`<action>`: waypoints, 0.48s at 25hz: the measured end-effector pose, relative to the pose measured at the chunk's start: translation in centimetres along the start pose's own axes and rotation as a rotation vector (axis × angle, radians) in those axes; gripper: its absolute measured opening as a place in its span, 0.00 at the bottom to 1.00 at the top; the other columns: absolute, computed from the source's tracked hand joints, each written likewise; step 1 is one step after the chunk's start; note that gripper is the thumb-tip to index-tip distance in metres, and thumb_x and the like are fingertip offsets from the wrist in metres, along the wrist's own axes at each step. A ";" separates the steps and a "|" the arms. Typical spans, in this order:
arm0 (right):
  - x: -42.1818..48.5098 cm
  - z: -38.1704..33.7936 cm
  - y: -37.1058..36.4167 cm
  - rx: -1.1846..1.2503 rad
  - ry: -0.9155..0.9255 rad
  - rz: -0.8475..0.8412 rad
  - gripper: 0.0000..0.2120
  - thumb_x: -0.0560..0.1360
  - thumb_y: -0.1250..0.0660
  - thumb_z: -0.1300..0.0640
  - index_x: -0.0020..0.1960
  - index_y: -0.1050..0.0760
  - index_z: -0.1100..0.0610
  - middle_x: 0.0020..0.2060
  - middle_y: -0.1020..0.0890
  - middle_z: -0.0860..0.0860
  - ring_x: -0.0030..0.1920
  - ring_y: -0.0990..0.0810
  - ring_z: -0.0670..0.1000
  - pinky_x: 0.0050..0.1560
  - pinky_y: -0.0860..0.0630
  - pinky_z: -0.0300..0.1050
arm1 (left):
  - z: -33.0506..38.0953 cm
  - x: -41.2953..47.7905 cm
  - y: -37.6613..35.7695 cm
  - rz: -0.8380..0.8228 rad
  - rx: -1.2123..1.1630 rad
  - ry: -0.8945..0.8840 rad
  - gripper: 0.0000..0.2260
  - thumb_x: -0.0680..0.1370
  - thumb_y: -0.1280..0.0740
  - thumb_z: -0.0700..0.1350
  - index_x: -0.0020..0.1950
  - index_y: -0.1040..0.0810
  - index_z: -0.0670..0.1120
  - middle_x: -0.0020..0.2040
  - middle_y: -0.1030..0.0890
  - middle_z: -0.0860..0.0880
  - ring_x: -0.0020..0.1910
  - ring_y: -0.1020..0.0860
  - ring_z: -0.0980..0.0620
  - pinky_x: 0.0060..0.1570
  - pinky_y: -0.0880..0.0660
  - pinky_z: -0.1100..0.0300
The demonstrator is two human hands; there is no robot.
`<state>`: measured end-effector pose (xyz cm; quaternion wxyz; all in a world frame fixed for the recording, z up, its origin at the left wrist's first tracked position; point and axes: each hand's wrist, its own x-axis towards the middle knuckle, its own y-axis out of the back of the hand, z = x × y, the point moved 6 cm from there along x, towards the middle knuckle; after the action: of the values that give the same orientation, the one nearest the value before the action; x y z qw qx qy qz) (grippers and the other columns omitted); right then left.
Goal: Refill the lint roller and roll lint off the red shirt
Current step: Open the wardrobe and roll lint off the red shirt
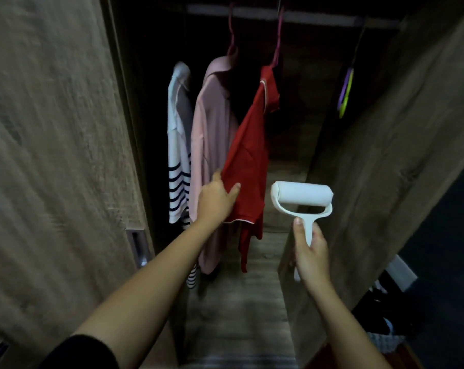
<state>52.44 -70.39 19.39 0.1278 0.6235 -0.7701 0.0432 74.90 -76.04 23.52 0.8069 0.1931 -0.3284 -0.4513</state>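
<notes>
Pink shirt [212, 134] hangs on a pink hanger [232, 33] from the wardrobe rail [318, 16]. Just left of the pink shirt, touching it: a white garment with navy stripes [177, 161]. Further left: a wood-grain door [52, 155] with a recessed metal handle [138, 246]. Well right of the pink shirt: bunched purple and green hangers [345, 91], beside the wood-grain side panel [398, 155]. Below: the wardrobe floor [239, 302].

The red shirt [248, 155] is hanging on a pink hanger [277, 43], its lower part slanting out to the left where the left hand [217, 199] is gripping the fabric. The white lint roller [301, 198] is standing upright near the shirt's hem, not touching it. The right hand [310, 251] is wrapping its handle, and the roll is lying crosswise on top.
</notes>
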 end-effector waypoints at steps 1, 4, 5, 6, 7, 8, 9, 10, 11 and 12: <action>1.3 0.0 0.1 0.010 0.003 -0.003 0.09 0.79 0.41 0.50 0.50 0.25 0.54 0.36 0.21 0.46 0.37 0.23 0.40 0.40 0.28 0.36 | 0.3 0.4 -0.6 -0.009 -0.009 0.029 0.18 0.76 0.35 0.50 0.60 0.27 0.40 0.43 0.18 0.40 0.47 0.20 0.40 0.45 0.27 0.55; 5.1 -0.8 -0.2 0.085 0.011 -0.026 0.07 0.79 0.41 0.51 0.51 0.28 0.54 0.33 0.24 0.46 0.31 0.25 0.42 0.34 0.28 0.36 | 1.1 -0.4 0.1 0.061 -0.093 -0.022 0.07 0.76 0.33 0.45 0.43 0.22 0.42 0.33 0.26 0.48 0.37 0.26 0.46 0.38 0.36 0.59; 6.2 -1.0 -0.5 0.128 0.004 -0.050 0.06 0.79 0.41 0.53 0.51 0.30 0.56 0.31 0.27 0.47 0.28 0.28 0.42 0.30 0.30 0.38 | 0.8 -1.0 1.1 0.140 -0.113 -0.044 0.06 0.75 0.32 0.45 0.43 0.21 0.42 0.35 0.27 0.48 0.38 0.28 0.49 0.40 0.37 0.61; 7.4 -1.4 -0.9 0.177 -0.001 -0.088 0.04 0.79 0.41 0.55 0.50 0.32 0.56 0.28 0.30 0.49 0.24 0.31 0.42 0.26 0.33 0.38 | 0.4 -1.6 2.4 0.234 -0.126 -0.059 0.06 0.75 0.32 0.45 0.45 0.20 0.42 0.38 0.27 0.47 0.40 0.29 0.50 0.41 0.38 0.63; 8.4 -1.8 -1.4 0.220 -0.001 -0.139 0.02 0.79 0.42 0.57 0.48 0.33 0.55 0.27 0.32 0.50 0.22 0.34 0.43 0.24 0.34 0.38 | -0.1 -2.1 3.9 0.314 -0.134 -0.058 0.07 0.76 0.33 0.45 0.46 0.21 0.42 0.41 0.27 0.46 0.41 0.28 0.50 0.41 0.38 0.64; 9.4 -2.2 -2.0 0.246 0.015 -0.188 0.04 0.79 0.43 0.58 0.46 0.34 0.53 0.26 0.33 0.49 0.22 0.35 0.44 0.23 0.35 0.39 | -0.5 -2.3 5.2 0.378 -0.137 -0.045 0.06 0.77 0.35 0.45 0.47 0.22 0.42 0.40 0.25 0.46 0.40 0.27 0.50 0.40 0.38 0.64; 10.3 -2.7 -2.7 0.263 0.040 -0.245 0.06 0.79 0.42 0.59 0.44 0.33 0.51 0.25 0.32 0.49 0.22 0.35 0.44 0.24 0.35 0.41 | -0.9 -2.3 6.4 0.432 -0.133 -0.019 0.06 0.78 0.37 0.44 0.47 0.23 0.43 0.39 0.24 0.47 0.37 0.26 0.51 0.37 0.39 0.63; 10.9 -3.1 -3.5 0.275 0.070 -0.302 0.07 0.79 0.41 0.58 0.44 0.32 0.49 0.25 0.31 0.48 0.22 0.34 0.45 0.25 0.33 0.41 | -1.4 -2.2 7.6 0.490 -0.110 0.011 0.06 0.79 0.37 0.44 0.47 0.24 0.43 0.37 0.24 0.48 0.35 0.26 0.51 0.36 0.39 0.62; 11.2 -3.4 -4.6 0.286 0.095 -0.355 0.05 0.77 0.40 0.57 0.44 0.32 0.48 0.26 0.30 0.47 0.23 0.33 0.45 0.25 0.32 0.41 | -1.8 -2.1 8.7 0.555 -0.074 0.034 0.06 0.79 0.37 0.44 0.48 0.23 0.43 0.36 0.22 0.48 0.35 0.25 0.52 0.35 0.39 0.62; 11.3 -3.6 -5.9 0.299 0.120 -0.408 0.02 0.75 0.39 0.54 0.44 0.31 0.48 0.27 0.28 0.47 0.23 0.31 0.46 0.26 0.30 0.41 | -2.2 -2.0 9.6 0.611 -0.038 0.044 0.07 0.78 0.36 0.45 0.48 0.22 0.42 0.37 0.21 0.48 0.35 0.24 0.52 0.35 0.38 0.63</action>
<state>56.52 -81.60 25.18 0.0857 0.7742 -0.6045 0.1668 81.50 -69.35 27.09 0.9156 0.0798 -0.3454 -0.1898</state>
